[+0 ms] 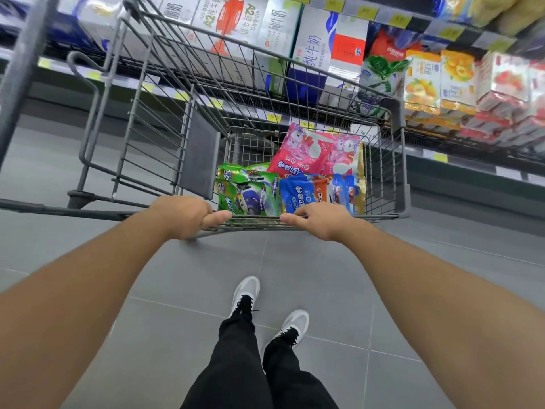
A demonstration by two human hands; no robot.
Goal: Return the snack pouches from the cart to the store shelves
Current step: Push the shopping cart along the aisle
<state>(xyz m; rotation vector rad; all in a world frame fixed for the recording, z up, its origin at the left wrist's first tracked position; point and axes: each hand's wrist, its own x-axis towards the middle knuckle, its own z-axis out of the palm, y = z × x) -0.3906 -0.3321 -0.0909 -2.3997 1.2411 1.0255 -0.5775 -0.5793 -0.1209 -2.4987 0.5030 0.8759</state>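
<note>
- Head view, hands: left hand (184,215) and right hand (320,219) both grasp the near rail of the cart (165,119), fingers (216,217) of the left curled over the bar, thumb and fingers of the right wrapped round it likewise. Neither hand holds a pouch.
- Head view, pouches: all the snack pouches in sight lie in the cart's basket, just beyond the fingers. Green pouches (249,188) sit just past the left fingertips; blue pouches (318,191) sit just past the right fingertips; pink pouches (309,152) lie farther out from both hands, leaning toward the far wall of the basket. How many of each colour there are cannot be told, since they overlap.
- Head view, shelves: store shelves (295,116) run across beyond the cart, well apart from the fingers, stocked with milk cartons (320,45) and fruit-printed boxes (439,81). No matching pouches show on them from here.
- Head view, stance: the person stands on the grey tiled floor (177,320) behind the cart, shoes (246,290) pointing toward it.
- Progress, as a judgement: nothing shows as returned; the basket holds a full-looking pile and the hands are on the cart, not on goods. Steering to the right shelf looks like the step in hand. Left to do: find the section, lift each pouch out, and place it.
</note>
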